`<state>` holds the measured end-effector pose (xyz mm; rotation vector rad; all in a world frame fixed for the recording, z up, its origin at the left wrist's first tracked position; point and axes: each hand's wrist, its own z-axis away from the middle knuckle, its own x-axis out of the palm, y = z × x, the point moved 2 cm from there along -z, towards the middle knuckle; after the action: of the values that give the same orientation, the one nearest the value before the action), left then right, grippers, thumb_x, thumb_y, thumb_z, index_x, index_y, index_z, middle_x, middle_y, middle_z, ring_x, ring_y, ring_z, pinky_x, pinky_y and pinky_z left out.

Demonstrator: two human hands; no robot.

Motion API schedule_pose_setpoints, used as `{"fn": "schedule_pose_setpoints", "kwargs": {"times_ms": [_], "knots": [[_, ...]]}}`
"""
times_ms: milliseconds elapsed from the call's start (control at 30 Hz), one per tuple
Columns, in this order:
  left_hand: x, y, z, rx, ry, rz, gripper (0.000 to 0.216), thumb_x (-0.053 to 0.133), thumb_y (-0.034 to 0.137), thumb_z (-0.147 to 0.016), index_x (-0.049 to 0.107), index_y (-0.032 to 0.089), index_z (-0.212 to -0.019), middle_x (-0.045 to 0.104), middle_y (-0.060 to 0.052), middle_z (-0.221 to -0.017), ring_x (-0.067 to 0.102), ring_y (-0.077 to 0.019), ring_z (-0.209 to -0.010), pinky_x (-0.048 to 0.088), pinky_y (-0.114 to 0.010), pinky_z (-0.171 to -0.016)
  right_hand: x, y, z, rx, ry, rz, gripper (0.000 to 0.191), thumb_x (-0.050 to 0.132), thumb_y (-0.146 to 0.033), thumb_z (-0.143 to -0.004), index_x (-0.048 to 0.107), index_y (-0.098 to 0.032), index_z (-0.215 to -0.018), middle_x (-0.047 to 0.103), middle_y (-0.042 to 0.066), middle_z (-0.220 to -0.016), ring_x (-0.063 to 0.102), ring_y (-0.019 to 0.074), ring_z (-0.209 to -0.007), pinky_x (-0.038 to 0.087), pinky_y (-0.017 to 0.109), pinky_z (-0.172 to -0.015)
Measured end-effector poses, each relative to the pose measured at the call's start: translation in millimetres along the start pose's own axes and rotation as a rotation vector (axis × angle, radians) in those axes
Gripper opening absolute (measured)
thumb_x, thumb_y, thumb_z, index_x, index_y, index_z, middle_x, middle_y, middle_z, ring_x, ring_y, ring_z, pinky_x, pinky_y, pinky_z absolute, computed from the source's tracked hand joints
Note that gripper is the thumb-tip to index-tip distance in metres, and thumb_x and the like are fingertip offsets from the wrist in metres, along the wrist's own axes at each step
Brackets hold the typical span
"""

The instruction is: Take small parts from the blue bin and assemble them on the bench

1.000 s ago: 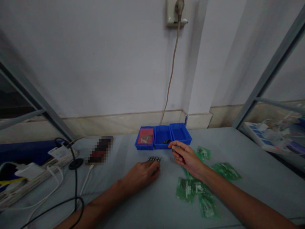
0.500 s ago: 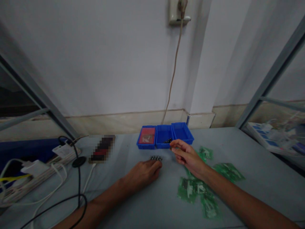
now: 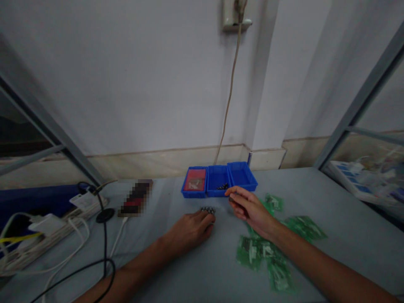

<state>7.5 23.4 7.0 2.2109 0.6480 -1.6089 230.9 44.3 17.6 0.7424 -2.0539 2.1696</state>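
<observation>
My left hand [image 3: 191,229] rests palm down on the grey table, its fingertips curled against a small dark row of metal parts [image 3: 207,209]. My right hand [image 3: 249,208] hovers just in front of three joined blue bins [image 3: 219,181], fingers curled with thumb and forefinger pinched together; what they pinch is too small to make out. The left bin has a red lining with a few pale pieces, the middle bin holds small dark parts [image 3: 222,186], the right bin looks bare. Several green packets [image 3: 268,248] lie under and beside my right forearm.
Cables [image 3: 47,240], a white power strip and a black round base [image 3: 105,215] crowd the table's left side. A blurred dark object [image 3: 136,198] lies left of the bins. A cord hangs from a wall socket [image 3: 233,19]. Metal frame posts stand at both sides.
My right hand has drifted slightly right and down, staying in front of the bins. The left hand has stayed by the metal parts. The view shifted a little.
</observation>
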Motion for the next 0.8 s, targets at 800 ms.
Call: {"fn": "schedule_pose_setpoints", "kwargs": {"times_ms": [800], "knots": [[-5.7, 0.8, -2.8, -0.119, -0.16, -0.184, 0.024, 0.051, 0.031, -0.106, 0.068, 0.017, -0.095, 0.073, -0.006, -0.086, 0.073, -0.0218, -0.075, 0.057, -0.03, -0.065, 2.7, -3.8, 2.5, 0.032, 0.009, -0.011, 0.027, 0.076, -0.041, -0.087, 0.067, -0.02, -0.102, 0.043, -0.007, -0.063, 0.027, 0.0056, -0.048, 0.016, 0.022, -0.045]]}}
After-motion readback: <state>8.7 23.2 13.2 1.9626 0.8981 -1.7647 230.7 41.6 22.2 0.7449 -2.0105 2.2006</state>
